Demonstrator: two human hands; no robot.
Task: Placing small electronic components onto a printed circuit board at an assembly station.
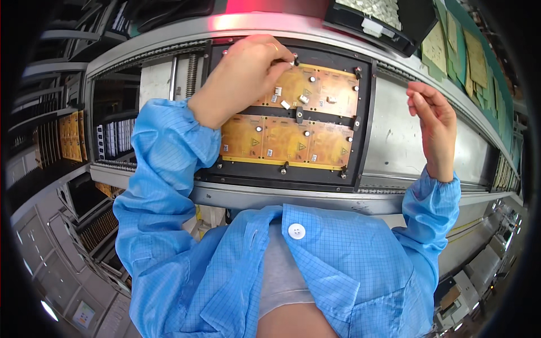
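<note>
My left hand [243, 73] reaches over the upper row of orange circuit boards [338, 84]. Its thumb and fingers pinch a small white component [292, 63], mostly hidden by the fingertips, beside a black clamp knob [296, 58]. Several loose white connectors [285, 105] lie about on the upper boards. Small round capacitors stand on both rows. A black frame [253, 173] holds the boards, and my left wrist covers part of them. My right hand [438, 124] is raised to the right of the frame, thumb and fingers brought together; whatever is between them cannot be made out.
The frame sits on a metal conveyor [389, 141] with rails along both long sides. Beyond the far rail stands a black bin [414, 34] of white parts. Green sheets [451, 50] lie at the far right. Racks holding orange boards [70, 135] are at the left.
</note>
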